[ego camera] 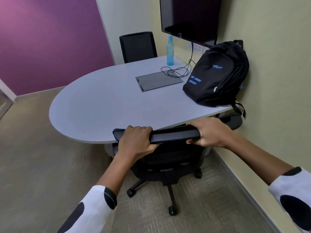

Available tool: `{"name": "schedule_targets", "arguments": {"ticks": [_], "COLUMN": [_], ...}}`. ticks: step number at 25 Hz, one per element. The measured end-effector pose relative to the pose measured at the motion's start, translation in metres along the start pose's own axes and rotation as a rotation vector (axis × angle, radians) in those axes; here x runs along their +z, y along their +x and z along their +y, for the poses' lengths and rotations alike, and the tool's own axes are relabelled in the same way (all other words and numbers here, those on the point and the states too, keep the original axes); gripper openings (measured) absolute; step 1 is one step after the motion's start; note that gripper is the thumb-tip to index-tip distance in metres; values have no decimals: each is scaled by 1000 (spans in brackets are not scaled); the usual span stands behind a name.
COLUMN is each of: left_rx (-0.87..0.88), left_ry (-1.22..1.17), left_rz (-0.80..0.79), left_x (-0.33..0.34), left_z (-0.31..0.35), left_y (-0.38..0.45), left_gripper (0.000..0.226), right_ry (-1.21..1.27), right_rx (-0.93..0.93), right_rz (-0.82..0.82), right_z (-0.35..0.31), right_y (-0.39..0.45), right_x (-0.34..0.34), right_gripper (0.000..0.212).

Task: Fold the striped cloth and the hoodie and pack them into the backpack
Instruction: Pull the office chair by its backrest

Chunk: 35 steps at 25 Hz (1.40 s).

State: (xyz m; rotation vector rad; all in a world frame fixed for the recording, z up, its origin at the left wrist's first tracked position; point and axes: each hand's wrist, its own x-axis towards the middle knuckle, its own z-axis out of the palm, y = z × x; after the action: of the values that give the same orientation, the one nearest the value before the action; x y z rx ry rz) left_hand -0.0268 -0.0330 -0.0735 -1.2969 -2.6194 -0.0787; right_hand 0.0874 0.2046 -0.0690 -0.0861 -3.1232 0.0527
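Note:
A black backpack (217, 73) with blue markings stands zipped on the right end of the grey table (101, 105), leaning against the wall. My left hand (136, 140) grips the top edge of a black office chair's backrest (173, 135) near its left end. My right hand (208, 132) grips the same backrest edge at its right end. The chair is tucked against the table's near edge. No striped cloth or hoodie is in view.
A blue water bottle (170, 51) stands at the table's far side beside a black cable (178, 71) and a grey floor-box lid (159, 80). A second black chair (138, 47) sits behind the table. A dark screen (190, 19) hangs on the wall.

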Motion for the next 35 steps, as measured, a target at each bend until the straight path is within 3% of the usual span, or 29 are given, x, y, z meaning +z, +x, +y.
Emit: {"name": "schedule_targets", "arguments": {"ticks": [4,11,26,35], "left_rx": [-8,-92,-190,-207], "left_ry": [18,-32,-30,-11], "left_rz": [-8,-8,4,38], "left_x": [6,19,30,44], "left_z": [8,30,73,76], "left_y": [19,63,134,170], "left_gripper": [78,52,53,68], "right_ry": [-16,-17,6,-8], "right_rx": [-1,-32,-99,-141], "right_rz": [-4,42,24,17], "right_z": [24,73,157,188], "right_y": [9,33,70,95], "right_x": [2,1,-11,-13], "right_gripper": [70,64,54,54]}}
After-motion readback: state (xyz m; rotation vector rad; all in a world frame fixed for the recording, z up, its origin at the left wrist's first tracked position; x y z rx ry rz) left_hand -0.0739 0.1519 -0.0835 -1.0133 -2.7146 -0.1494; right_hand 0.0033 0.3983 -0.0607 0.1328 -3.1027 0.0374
